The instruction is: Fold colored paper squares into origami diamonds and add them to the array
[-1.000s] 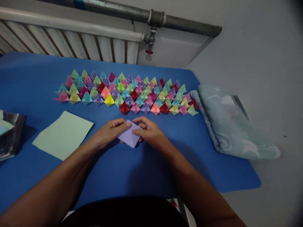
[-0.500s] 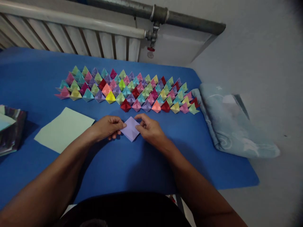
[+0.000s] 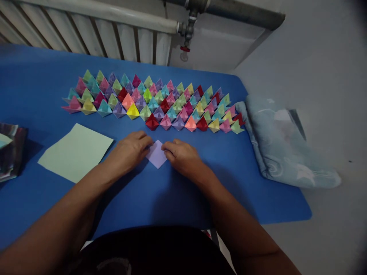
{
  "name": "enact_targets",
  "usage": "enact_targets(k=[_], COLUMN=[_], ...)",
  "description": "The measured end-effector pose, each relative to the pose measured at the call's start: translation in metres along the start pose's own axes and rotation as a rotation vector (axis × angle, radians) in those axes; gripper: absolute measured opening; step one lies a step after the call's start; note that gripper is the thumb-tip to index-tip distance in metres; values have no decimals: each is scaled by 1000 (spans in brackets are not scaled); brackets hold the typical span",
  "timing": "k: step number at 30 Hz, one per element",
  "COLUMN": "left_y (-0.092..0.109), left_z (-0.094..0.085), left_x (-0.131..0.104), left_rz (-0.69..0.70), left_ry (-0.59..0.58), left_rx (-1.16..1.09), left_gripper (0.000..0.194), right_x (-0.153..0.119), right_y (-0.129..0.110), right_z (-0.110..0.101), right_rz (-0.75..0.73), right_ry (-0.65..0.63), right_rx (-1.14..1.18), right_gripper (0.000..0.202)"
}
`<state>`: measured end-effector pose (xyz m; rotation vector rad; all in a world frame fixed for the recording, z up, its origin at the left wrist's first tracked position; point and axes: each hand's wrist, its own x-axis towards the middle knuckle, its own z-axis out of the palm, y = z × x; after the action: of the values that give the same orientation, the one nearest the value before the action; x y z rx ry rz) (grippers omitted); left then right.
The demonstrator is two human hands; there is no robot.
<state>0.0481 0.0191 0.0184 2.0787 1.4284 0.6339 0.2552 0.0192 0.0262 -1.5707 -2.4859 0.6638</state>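
Observation:
A small purple paper (image 3: 157, 154), folded into a diamond, lies between my two hands near the middle of the view. My left hand (image 3: 133, 149) pinches its left corner, fingers curled and fingertips partly hidden. At the right corner, my right hand (image 3: 181, 153) grips the paper between thumb and bent fingers. Beyond them, several rows of small folded paper boats (image 3: 154, 104) in many colours stand close together. To the left of my left forearm lies a flat pale green sheet (image 3: 76, 152).
The blue table (image 3: 183, 206) carries a folded grey-blue cloth (image 3: 286, 149) at its right edge and a dark, shiny packet (image 3: 13, 152) at the far left. Behind it are a white radiator (image 3: 126, 40) and a pipe with a red valve (image 3: 185, 49).
The view has shifted slightly. My left hand has turned over more, its knuckles now upward near the paper's upper left edge. My right fingers have closed down onto the right corner.

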Motion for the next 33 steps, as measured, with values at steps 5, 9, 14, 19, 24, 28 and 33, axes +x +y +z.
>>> enact_targets(k=[5, 9, 14, 19, 24, 28, 33], left_y=[-4, -18, -27, -29, -32, -34, -32], left_z=[2, -4, -11, -13, -13, -12, -12], left_x=[-5, -12, -10, -6, -5, -6, -7], left_rz=[223, 289, 342, 448, 481, 488, 469], left_ry=[-145, -180, -250, -243, -212, -194, -192], left_rx=[5, 66, 148, 223, 225, 205, 199], left_gripper=[26, 27, 31, 31, 32, 35, 37], right_x=[-2, -4, -3, 0, -1, -2, -2], right_y=[3, 7, 14, 21, 24, 24, 23], right_z=[-1, -8, -16, -15, -15, -15, -16], right_rz=[-197, -268, -280, -298, -316, -316, -308], right_ry=[63, -20, -98, -104, -85, -67, -71], right_rx=[-106, -85, -13, 37, 86, 106, 125], right_gripper=[28, 28, 33, 29, 27, 22, 21])
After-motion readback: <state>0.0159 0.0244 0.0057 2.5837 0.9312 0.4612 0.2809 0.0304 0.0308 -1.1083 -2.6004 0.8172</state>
